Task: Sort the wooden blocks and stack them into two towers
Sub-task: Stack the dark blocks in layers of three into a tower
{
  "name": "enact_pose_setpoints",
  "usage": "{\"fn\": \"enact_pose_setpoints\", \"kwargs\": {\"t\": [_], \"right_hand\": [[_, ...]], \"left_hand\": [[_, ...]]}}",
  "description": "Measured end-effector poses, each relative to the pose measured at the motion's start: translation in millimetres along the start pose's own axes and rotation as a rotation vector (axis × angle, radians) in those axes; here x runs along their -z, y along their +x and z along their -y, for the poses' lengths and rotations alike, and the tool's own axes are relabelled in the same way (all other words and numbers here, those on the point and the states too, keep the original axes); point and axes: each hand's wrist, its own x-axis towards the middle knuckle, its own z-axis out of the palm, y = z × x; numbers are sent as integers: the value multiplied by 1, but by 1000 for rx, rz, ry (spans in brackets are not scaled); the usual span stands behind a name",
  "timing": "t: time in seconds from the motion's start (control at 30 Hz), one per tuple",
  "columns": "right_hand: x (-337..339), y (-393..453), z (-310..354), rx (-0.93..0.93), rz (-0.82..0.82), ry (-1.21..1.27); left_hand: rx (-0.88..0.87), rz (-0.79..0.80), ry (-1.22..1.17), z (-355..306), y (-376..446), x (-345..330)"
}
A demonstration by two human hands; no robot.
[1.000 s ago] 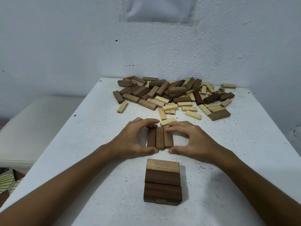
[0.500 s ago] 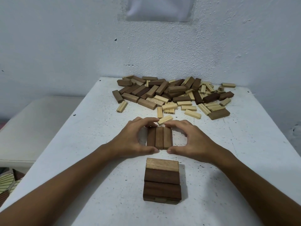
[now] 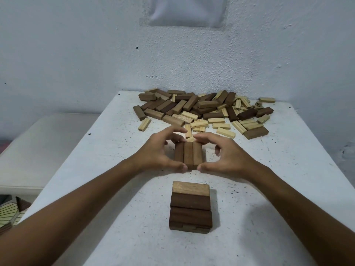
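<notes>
Three dark wooden blocks [image 3: 188, 154] lie side by side as one row in the middle of the white table [image 3: 96, 169]. My left hand [image 3: 159, 152] grips the row from the left, thumb at its near end and fingers at its far end. My right hand [image 3: 224, 154] grips it the same way from the right. Nearer to me stands a short tower of dark blocks [image 3: 190, 206], two layers showing, apart from both hands. A mixed pile of dark and light blocks [image 3: 203, 110] covers the far part of the table.
A rough white wall rises right behind the pile. A low pale surface [image 3: 38, 146] lies beyond the table's left edge, with a striped object [image 3: 8, 215] below it. Bare tabletop spreads left and right of the tower.
Both hands stay round the three-block row. The row looks slightly lifted and drawn together; the view has barely shifted.
</notes>
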Motion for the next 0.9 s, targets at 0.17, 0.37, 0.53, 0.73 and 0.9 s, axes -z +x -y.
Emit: {"fn": "enact_pose_setpoints", "kwargs": {"t": [0.17,0.37,0.53,0.73,0.9], "right_hand": [[18,-3,21,53,-44,23],[26,-26,46,94,-66,14],[19,-52,59,95,-48,-16],[7,-77,62,79,-33,-11],[1,-90,64,56,-30,-7]], "left_hand": [[-74,-23,19,-29,-1,17],[-110,-39,31,-53,-21,24],[-100,-21,37,-62,-47,19],[-69,-3,36,-71,-72,8],[-63,-2,37,-74,-84,1]]}}
